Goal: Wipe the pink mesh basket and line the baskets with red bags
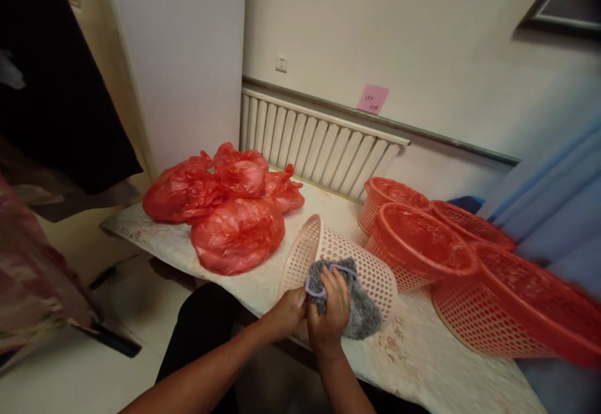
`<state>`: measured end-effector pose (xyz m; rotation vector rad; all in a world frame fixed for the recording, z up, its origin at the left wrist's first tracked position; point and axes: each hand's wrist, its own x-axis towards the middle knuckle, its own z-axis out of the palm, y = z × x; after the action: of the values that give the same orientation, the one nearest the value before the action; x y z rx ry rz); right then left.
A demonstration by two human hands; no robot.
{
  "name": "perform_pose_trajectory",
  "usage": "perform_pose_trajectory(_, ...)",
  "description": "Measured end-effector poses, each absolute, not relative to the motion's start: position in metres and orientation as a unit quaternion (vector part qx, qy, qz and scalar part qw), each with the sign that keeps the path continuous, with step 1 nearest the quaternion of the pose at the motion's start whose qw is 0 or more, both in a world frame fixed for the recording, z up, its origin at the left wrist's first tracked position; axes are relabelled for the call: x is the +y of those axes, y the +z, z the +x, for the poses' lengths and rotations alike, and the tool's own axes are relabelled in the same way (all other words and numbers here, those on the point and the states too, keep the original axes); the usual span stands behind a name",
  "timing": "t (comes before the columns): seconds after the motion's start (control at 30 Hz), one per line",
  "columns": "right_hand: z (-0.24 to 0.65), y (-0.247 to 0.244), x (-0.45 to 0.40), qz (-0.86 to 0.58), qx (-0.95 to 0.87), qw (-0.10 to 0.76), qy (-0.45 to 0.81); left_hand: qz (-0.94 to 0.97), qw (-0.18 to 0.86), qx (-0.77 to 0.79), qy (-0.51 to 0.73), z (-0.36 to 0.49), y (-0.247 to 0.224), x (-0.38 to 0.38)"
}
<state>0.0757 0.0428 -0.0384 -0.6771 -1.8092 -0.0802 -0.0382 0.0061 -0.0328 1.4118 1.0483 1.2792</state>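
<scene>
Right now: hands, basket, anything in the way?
Left hand at rim of pale basket; right hand on gray cloth against it. Basket on its side. Red-lined baskets alongside.

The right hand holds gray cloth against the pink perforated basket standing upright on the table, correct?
Not upright: the head view shows the pink perforated basket lying on its side on the table. The right hand does hold the gray cloth against it.

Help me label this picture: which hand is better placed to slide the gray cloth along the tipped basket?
Probably the right hand: it is on the gray cloth, against the tipped basket. The left hand is near the basket's open end, seemingly better placed to steady it.
</scene>
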Motion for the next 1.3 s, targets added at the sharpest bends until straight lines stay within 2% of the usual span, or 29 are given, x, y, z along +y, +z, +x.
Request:
perform_pose_trajectory(0.13,0.073,-0.003,0.078,-0.315,-0.777,0.544,-0.012,0.559,0.491,0.413,0.525,-0.040,-0.045,0.008)
perform_pose_trajectory(0.23,0.071,0.022,0.104,-0.364,-0.771,0.522,0.021,0.567,0.467,0.438,0.518,-0.041,-0.049,0.008)
perform_pose_trajectory(0.37,0.079,0.032,0.127,-0.395,-0.773,0.495,0.038,0.549,0.467,0.471,0.509,-0.042,-0.048,0.011)
perform_pose_trajectory(0.63,0.178,-0.010,0.144,-0.505,-0.707,0.495,0.007,0.547,0.456,0.491,0.502,-0.044,-0.062,0.016)
perform_pose_trajectory(0.8,0.202,-0.052,0.115,-0.559,-0.600,0.572,-0.009,0.567,0.450,0.491,0.485,-0.045,-0.059,0.017)
perform_pose_trajectory(0.93,0.157,-0.070,0.067,-0.502,-0.630,0.590,-0.049,0.577,0.445,0.488,0.480,-0.046,-0.055,0.017)
perform_pose_trajectory(1.03,0.115,-0.069,0.037,-0.399,-0.725,0.560,-0.037,0.582,0.450,0.481,0.477,-0.046,-0.056,0.015)
perform_pose_trajectory(1.13,0.086,-0.052,0.030,-0.333,-0.762,0.554,-0.034,0.584,0.453,0.483,0.470,-0.046,-0.061,0.013)
perform_pose_trajectory(1.3,0.072,0.000,0.060,-0.327,-0.762,0.559,-0.018,0.615,0.409,0.494,0.459,-0.052,-0.087,0.011)
